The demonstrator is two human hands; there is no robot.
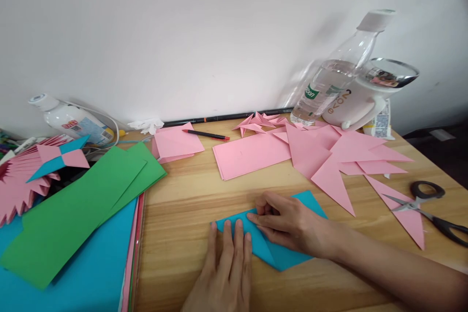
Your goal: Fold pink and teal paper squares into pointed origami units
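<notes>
A sheet of blue paper (292,254) lies on the wooden table in front of me, with a folded flap at its left part. My left hand (228,263) rests at the paper's left end, fingers stretched out and pressing it down. Curled over the upper edge of the same sheet, my right hand (288,222) has its thumb and fingers closed at the fold. Part of the paper is hidden under the right hand and wrist.
Pink paper rectangles (252,156) and pink folded triangles (340,148) lie beyond my hands. Scissors (417,204) are at the right; a pen (206,134) lies behind. Green sheets (84,204) cover a blue stack at left. A water bottle (329,83) and mug (351,102) stand by the wall.
</notes>
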